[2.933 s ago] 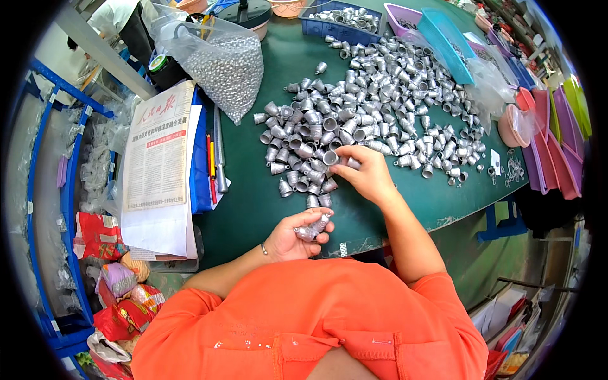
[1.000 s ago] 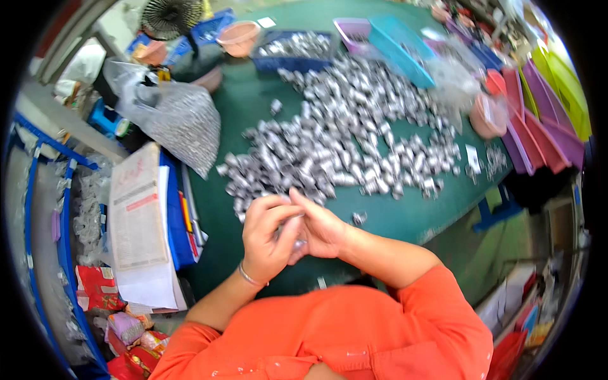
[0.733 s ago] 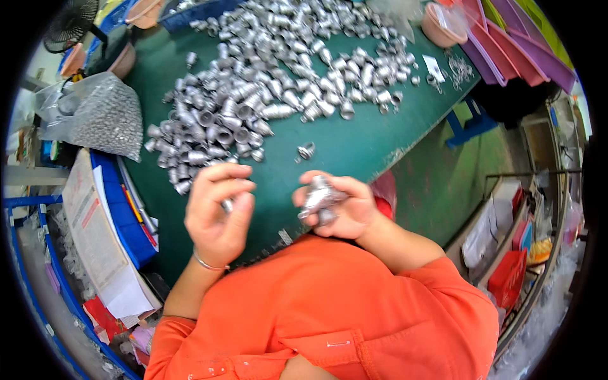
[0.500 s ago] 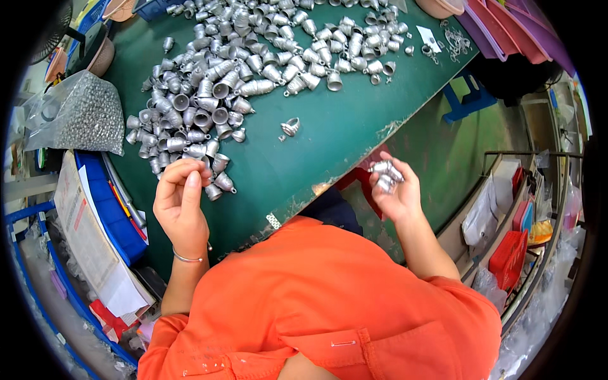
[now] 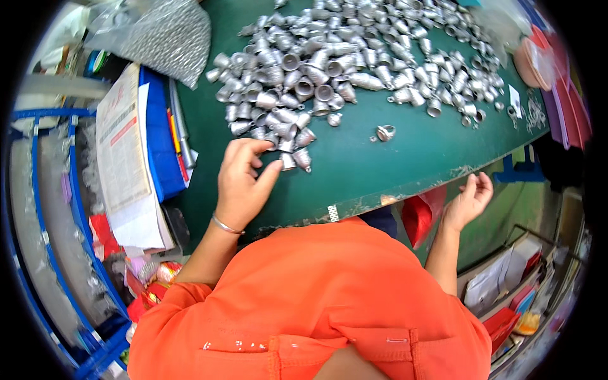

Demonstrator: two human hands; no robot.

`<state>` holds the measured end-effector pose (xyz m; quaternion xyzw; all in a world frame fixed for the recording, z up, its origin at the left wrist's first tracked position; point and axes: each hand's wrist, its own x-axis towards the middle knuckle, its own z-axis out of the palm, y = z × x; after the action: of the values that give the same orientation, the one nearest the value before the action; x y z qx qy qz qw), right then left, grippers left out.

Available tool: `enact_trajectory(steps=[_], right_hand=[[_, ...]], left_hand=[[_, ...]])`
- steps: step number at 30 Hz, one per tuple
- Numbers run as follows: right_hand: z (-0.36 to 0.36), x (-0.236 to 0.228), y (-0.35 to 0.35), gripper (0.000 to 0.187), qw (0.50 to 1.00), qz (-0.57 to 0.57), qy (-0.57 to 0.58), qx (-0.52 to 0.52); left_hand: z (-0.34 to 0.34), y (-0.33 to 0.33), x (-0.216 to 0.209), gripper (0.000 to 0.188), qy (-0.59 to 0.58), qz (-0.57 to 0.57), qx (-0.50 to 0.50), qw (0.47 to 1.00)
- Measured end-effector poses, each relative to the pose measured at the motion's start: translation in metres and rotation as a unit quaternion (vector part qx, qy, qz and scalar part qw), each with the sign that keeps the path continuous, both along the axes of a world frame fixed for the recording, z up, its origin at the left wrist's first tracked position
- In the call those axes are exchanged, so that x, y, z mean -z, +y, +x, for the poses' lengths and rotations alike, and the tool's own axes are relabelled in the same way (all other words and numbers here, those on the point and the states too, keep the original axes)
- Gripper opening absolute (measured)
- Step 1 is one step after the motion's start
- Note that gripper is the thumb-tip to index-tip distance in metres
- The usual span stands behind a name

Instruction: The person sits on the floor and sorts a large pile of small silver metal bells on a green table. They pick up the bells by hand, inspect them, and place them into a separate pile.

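A large pile of silver-grey, bell-shaped metal pieces (image 5: 316,69), many with a small loop at the tip, covers the far part of the green table (image 5: 329,171). My left hand (image 5: 244,180), with a bracelet at the wrist, reaches to the pile's near edge. Its thumb and index finger are apart beside a metal bell piece (image 5: 287,161). At the table's front edge, off to the right, is my right hand (image 5: 468,201). Its fingers are loosely bent, and no metal shows in it. A silver ring-like piece (image 5: 386,133) lies alone on the table.
A clear bag of small silver parts (image 5: 168,41) sits at the far left, above a blue tray (image 5: 161,139) with papers and pens. Small links (image 5: 536,114) and a peach basket (image 5: 532,63) are at the far right. Red material (image 5: 421,218) hangs below the table edge.
The whole view has shifted, so the table sits further right. My left hand has opened from a pinch beside the pile. The several metal pieces seen in my right hand no longer show there.
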<state>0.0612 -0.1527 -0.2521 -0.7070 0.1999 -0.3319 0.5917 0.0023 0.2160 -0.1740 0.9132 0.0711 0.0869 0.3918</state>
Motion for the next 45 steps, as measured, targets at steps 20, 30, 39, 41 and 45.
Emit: enact_trajectory(steps=[20,30,39,41,45], right_hand=[[0.017,-0.06,0.159,0.032,0.755,0.102,0.088,-0.641],[0.001,-0.073,0.162,0.032,0.536,0.438,0.32,-0.647],[0.024,-0.062,0.205,0.021,0.77,-0.423,0.074,-0.473],[0.023,-0.063,0.21,0.023,0.746,-0.464,0.063,-0.474],[0.022,-0.054,0.197,0.03,0.785,-0.361,-0.091,-0.495]], left_hand=[[-0.018,-0.012,0.01,0.02,0.022,-0.279,0.018,0.96],[-0.011,-0.023,0.001,0.04,0.018,-0.362,0.163,0.918],[-0.019,-0.012,0.007,0.014,0.095,-0.616,-0.016,0.782],[-0.02,-0.01,0.007,0.014,0.092,-0.637,-0.022,0.765],[-0.023,-0.008,0.006,0.014,0.095,-0.613,-0.042,0.783]])
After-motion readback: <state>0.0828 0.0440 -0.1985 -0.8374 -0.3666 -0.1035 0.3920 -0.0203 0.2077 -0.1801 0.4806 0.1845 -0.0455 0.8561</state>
